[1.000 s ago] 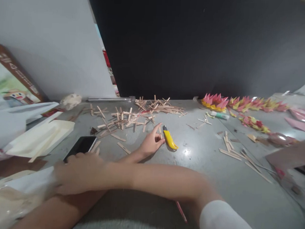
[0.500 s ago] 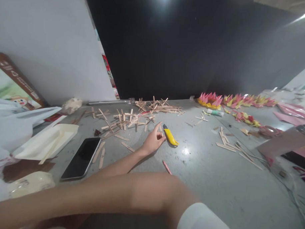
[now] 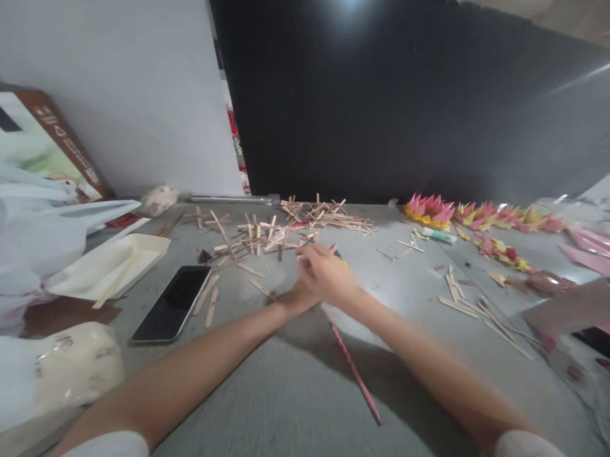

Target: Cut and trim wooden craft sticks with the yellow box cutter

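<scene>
Your left hand (image 3: 302, 296) lies mostly beneath your blurred right hand (image 3: 329, 273), mid-desk (image 3: 258, 413); whether either one pinches anything cannot be told. Step, as judged: close two-handed work, the next move calling for fingers clear of the half-hidden yellow-and-black tool (image 3: 344, 262) just beyond. From left: white plastic bag (image 3: 29, 225), contents hidden; white tray (image 3: 154, 248) holding one flat stick (image 3: 117, 280), which overhangs its near edge; phone (image 3: 175, 307); wooden sticks (image 3: 342, 220), heaped behind your hands; pink rod (image 3: 355, 370), nearer you; paper ornaments (image 3: 430, 209).

the right hand (image 3: 327, 274) overlaps the left hand (image 3: 302, 296) between scattered wooden sticks (image 3: 271, 229) and a pink pencil (image 3: 354, 373).
</scene>
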`<action>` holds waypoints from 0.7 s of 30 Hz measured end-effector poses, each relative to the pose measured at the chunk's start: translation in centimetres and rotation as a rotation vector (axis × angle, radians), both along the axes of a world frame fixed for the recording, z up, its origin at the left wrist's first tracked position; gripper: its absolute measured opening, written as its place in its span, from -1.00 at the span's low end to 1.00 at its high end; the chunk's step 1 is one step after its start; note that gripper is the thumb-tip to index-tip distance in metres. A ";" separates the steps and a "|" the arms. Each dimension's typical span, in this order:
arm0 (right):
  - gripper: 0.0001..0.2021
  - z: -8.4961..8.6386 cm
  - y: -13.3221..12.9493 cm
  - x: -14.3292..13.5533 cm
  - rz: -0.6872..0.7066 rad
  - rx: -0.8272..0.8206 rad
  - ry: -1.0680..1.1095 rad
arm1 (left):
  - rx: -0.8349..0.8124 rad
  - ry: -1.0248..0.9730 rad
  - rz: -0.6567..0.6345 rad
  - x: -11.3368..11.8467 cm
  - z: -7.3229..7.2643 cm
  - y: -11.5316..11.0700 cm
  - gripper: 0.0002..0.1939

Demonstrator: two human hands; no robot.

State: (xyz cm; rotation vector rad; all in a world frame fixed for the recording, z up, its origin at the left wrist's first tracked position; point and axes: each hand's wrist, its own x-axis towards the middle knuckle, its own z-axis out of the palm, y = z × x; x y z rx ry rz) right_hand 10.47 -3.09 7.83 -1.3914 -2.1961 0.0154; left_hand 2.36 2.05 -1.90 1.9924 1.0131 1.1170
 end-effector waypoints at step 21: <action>-0.54 -7.9 2.2 11.3 -0.130 -0.157 0.534 | -0.151 -0.185 -0.104 -1.5 2.5 -0.8 -0.09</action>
